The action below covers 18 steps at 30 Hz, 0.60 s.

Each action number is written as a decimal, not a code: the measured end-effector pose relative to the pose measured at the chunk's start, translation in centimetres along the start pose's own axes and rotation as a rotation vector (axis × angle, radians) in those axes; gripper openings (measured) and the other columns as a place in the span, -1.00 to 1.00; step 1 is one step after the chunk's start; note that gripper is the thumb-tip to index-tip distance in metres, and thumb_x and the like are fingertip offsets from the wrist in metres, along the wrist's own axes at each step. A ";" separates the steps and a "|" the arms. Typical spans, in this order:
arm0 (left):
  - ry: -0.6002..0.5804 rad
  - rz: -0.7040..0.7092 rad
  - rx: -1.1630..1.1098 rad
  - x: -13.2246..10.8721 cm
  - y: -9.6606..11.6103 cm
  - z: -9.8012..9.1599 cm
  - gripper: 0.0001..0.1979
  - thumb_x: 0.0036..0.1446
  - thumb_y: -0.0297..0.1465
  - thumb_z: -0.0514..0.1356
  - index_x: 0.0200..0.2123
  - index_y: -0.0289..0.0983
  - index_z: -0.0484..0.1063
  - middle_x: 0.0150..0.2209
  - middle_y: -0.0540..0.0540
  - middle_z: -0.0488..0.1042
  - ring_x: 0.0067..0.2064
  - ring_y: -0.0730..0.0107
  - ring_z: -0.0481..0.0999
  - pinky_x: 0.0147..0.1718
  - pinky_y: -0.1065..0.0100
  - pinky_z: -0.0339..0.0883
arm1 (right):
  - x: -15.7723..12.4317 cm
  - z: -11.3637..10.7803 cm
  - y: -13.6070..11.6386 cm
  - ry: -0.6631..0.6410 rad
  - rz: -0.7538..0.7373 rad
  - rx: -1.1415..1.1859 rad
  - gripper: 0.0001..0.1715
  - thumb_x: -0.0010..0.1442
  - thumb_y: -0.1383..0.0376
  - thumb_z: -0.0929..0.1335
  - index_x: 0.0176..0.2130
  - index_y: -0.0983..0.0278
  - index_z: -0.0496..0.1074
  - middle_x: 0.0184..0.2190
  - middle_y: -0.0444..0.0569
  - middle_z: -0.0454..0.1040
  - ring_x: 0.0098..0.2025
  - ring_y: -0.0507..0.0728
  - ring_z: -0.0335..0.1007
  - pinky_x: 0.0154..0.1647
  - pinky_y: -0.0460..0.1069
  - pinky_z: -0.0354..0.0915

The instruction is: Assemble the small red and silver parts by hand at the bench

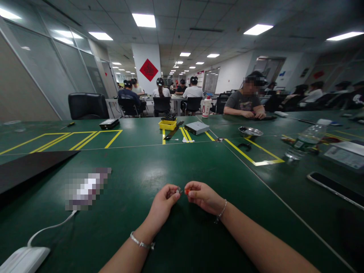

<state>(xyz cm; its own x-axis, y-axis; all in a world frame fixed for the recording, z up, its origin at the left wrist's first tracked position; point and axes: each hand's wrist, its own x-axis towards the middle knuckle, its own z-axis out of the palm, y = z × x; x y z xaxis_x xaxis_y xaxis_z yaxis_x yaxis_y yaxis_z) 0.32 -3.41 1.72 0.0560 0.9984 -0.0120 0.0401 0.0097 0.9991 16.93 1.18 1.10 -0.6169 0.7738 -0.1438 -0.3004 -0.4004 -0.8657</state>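
Observation:
Both hands are held close together over the near middle of the green table (136,170). Between thumb and fingers my left hand (165,199) pinches a small clear and greyish piece (179,190), too small to name. A small orange piece (187,192) is pinched in my right hand (203,197), its kind also unclear. A narrow gap separates the two pieces. Fingers cover part of each one.
A phone with a white cable (52,227) lies left, a dark phone (335,187) right. A plastic bottle (307,140), metal bowl (250,132), grey box (196,127) and yellow tray (167,125) stand farther off. Across the table sits a person (246,98).

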 end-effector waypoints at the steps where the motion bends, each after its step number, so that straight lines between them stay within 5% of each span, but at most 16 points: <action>1: -0.004 -0.009 -0.011 0.0 0.0 0.0 -0.86 -0.04 -0.39 0.10 -0.35 -0.29 0.30 -0.46 0.02 0.35 -0.42 0.49 0.30 -0.43 0.46 0.15 | 0.0 0.0 0.0 0.004 0.004 -0.003 -0.74 -0.21 0.45 0.41 -0.39 0.35 0.37 -0.48 -0.13 0.38 -0.50 -0.08 0.27 -0.41 -0.11 0.17; 6: -0.010 -0.019 -0.071 0.1 -0.2 0.0 -0.78 -0.04 -0.40 0.10 -0.25 -0.30 0.28 -0.44 -0.01 0.39 -0.37 0.44 0.35 -0.42 0.45 0.18 | -0.1 0.1 0.0 -0.007 0.015 -0.033 -0.80 -0.14 0.38 0.40 -0.40 0.36 0.37 -0.51 -0.12 0.37 -0.49 -0.06 0.27 -0.40 -0.09 0.16; 18: 0.006 0.030 0.003 0.0 0.0 0.0 -0.75 0.05 -0.26 -0.01 -0.41 -0.32 0.33 -0.54 -0.01 0.35 -0.47 0.47 0.32 -0.46 0.44 0.17 | 0.1 -0.2 0.3 -0.041 0.005 -0.018 -0.79 -0.09 0.37 0.38 -0.35 0.35 0.34 -0.47 -0.09 0.42 -0.45 -0.03 0.32 -0.34 -0.07 0.18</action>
<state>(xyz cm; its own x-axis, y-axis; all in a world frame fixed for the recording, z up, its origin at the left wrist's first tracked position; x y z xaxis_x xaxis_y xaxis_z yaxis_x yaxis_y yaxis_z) 0.31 -3.43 1.69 0.0508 0.9985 0.0188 0.0418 -0.0209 0.9989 16.94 1.25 0.72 -0.6480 0.7507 -0.1287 -0.2841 -0.3950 -0.8737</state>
